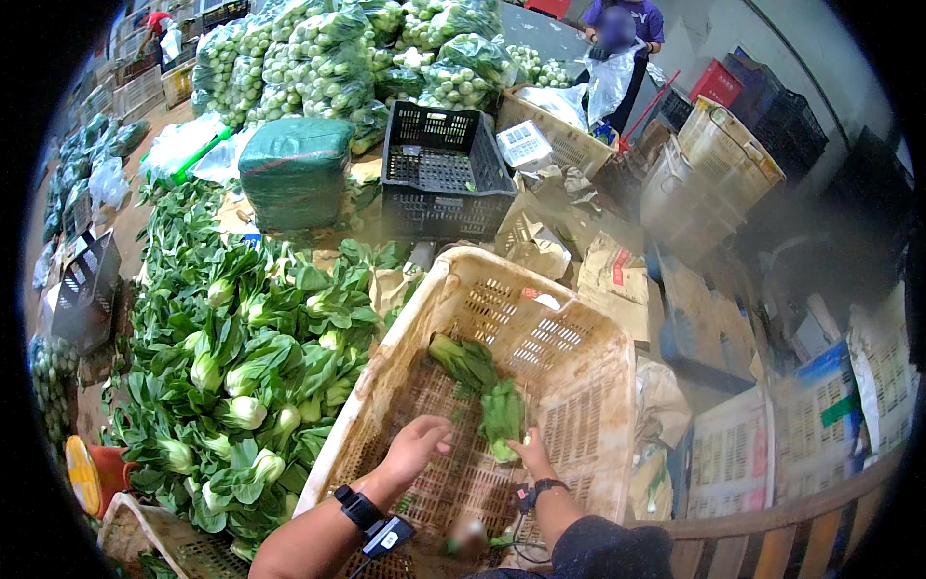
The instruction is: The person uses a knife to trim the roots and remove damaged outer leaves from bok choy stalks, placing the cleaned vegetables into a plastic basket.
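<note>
Inside the large dirty cream plastic crate (448, 271) in front of me lie two heads of leafy greens. The darker head of bok choy (464, 362) is nearer the crate's far end. My right hand (534, 454) has its thumb and fingers at the pale base of the lighter bok choy (501, 412). Over the crate's left half is my left hand (419, 445), its fingers loosely bent and nothing visible in them. A large heap of bok choy (242, 376) spreads along the left outside of the crate.
Beyond the crate stand a black plastic crate (448, 210) and a green-wrapped bundle (295, 174). Bagged greens (318, 65) are piled behind. Stacked cream crates (702, 181) and a wooden slatted edge (781, 528) are on the right. A person (622, 43) in purple stands at the back.
</note>
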